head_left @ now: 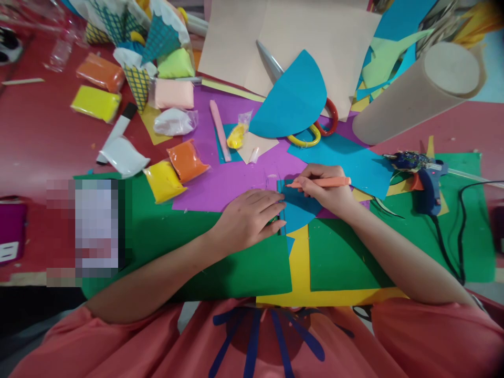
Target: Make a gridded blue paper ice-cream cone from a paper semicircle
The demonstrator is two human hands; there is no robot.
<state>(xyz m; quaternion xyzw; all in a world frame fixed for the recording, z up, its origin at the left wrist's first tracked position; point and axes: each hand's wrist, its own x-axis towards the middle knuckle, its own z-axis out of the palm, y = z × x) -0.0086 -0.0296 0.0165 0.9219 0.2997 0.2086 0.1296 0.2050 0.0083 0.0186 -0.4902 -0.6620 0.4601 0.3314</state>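
My right hand is closed around a salmon-coloured marker, its tip on a curved piece of blue paper. My left hand lies flat with fingers stretched out. Its fingertips press at the left edge of that blue paper, over a narrow straight strip, perhaps a ruler, mostly hidden under the fingers. Beneath both hands lie purple paper and green sheets. A larger blue half-disc rests above on scissors with a red and a yellow handle loop.
A dark blue glue gun with a cord lies at right, below a rolled beige sheet. Several clay packets, a pink marker cap or pen and paper cones are at left. Beige sheets lie behind.
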